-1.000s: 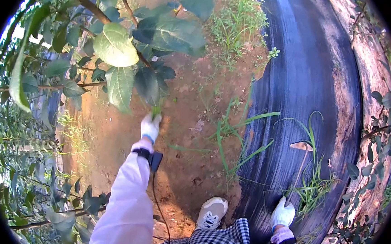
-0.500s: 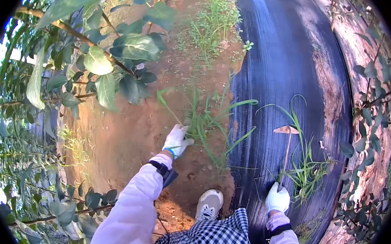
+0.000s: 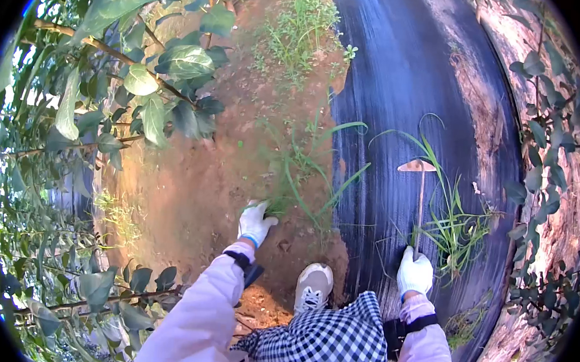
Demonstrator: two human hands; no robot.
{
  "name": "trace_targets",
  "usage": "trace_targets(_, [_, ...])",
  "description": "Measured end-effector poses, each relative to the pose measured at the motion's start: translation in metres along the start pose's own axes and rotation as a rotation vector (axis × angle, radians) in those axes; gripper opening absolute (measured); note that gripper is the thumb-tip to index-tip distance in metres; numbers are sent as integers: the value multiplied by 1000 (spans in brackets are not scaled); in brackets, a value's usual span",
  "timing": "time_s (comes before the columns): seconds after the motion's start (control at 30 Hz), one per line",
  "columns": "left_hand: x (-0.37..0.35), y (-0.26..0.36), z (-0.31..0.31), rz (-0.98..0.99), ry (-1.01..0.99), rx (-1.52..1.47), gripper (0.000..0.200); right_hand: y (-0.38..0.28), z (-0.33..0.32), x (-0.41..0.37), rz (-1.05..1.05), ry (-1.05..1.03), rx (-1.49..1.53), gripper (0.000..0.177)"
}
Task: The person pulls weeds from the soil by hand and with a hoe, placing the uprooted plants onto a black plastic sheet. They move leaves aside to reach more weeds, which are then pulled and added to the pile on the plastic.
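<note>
A wide black sheet (image 3: 398, 74), streaked and smooth, runs alongside a strip of bare reddish soil (image 3: 187, 207), where a gloved person works with both hands low to the ground. Green grass (image 3: 354, 177) grows at the soil's edge, its long blades arching over the sheet; it looks light and limp, likely to bend or snap if taken by the tips, and best gathered low at the base, close to the dirt. A second tuft (image 3: 457, 240) lies on the sheet to the right of a slim hand tool (image 3: 420, 210), its thin blades loosely tangled and probably easiest to lift as one bunch near its lower end. The tool, resting over the sheet with its head pointing away from the person, appears light and stiff, with a thin shaft that a knitted glove should grip well; the near end is the place to hold it, clear of the flat, pointed blade (image 3: 417, 166), which may be sharp. The right hand (image 3: 415, 273) has that end, its fingers closed around it. The left hand (image 3: 255, 224) is at the near side of the growing grass, thumb apart from the bent fingers, the tips beside blurred green blades; whether they pinch any stems, one cannot tell
</note>
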State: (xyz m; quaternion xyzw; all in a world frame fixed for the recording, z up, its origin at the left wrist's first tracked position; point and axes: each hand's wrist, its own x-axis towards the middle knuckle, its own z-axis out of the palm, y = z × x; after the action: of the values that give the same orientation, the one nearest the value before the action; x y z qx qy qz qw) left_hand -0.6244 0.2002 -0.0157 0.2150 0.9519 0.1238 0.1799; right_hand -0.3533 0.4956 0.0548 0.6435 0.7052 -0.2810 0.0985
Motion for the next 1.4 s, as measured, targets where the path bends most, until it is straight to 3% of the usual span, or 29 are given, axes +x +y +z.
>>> trace_targets(0.03, [10, 3, 4, -52, -63, 43, 39, 2, 0, -1, -15, 9, 31, 49])
trace_targets(0.13, [16, 2, 2, -41, 59, -227, 35, 10, -4, -6, -8, 6, 151, 52])
trace_targets(0.2, [11, -3, 2, -139, 149, -513, 35, 16, -3, -10, 41, 23, 217, 53])
trace_targets(0.27, [13, -11, 16, -22, 68, -136, 36, 22, -2, -4, 40, 42, 224, 56])
trace_targets(0.33, [9, 33, 9, 129, 113, 14, 36, 17, -5, 7, 58, 33, 150, 57])
trace_targets(0.4, [17, 30, 14, 139, -7, -23, 35, 6, -13, 14, 86, -75, 15, 58])
trace_targets(0.47, [25, 28, 15, 128, -134, -43, 34, 40, 17, 44, 138, -149, 221, 52])
trace_targets(0.5, [28, 30, 14, -39, -92, -168, 32, 23, -3, 35, 221, -254, 396, 46])
trace_targets(0.53, [28, 30, 11, -102, 38, -447, 35, 20, -5, 41, 220, -251, 374, 45])
trace_targets(0.6, [36, 28, 9, -1, 86, -280, 37, 23, -4, 42, 227, -263, 319, 44])
trace_targets(0.7, [46, 34, 29, 333, 38, -110, 34, 30, 5, 47, 230, -281, 320, 45])
trace_targets(0.8, [52, 24, 46, 36, -169, -589, 32, 27, -2, 44, 229, -275, 291, 47])
trace_targets(0.83, [38, 55, 13, -229, -285, -662, 30, 29, 2, 47, 225, -273, 296, 47])
trace_targets(0.93, [15, 55, 8, 126, -277, -318, 32, 26, 0, 41, 234, -278, 298, 46])
trace_targets(0.97, [10, 61, 8, 195, -338, -32, 45, 26, 1, 43, 232, -275, 296, 46])
trace_targets(1.07, [-2, 92, 21, 384, -301, 13, 50, 21, -3, 41, 241, -265, 288, 46])
trace_targets(1.1, [-9, 115, 13, 412, -284, 93, 42, 15, -8, 36, 250, -263, 290, 46])
trace_targets(1.23, [0, 102, 54, 538, -206, 111, 19, 9, -13, 32, 253, -264, 254, 46])
trace_targets(1.27, [-6, 95, 55, 217, -183, -247, 19, 7, -16, 32, 261, -264, 240, 45])
trace_targets(1.33, [1, 94, 40, 79, 11, -1018, 17, 16, -6, 44, 251, -238, 245, 47])
trace_targets(1.37, [11, 83, 16, -50, -90, -542, 25, 26, 5, 46, 255, -235, 244, 49])
trace_targets(1.4, [19, 71, 12, 31, -91, -425, 33, 32, 12, 47, 250, -234, 240, 50])
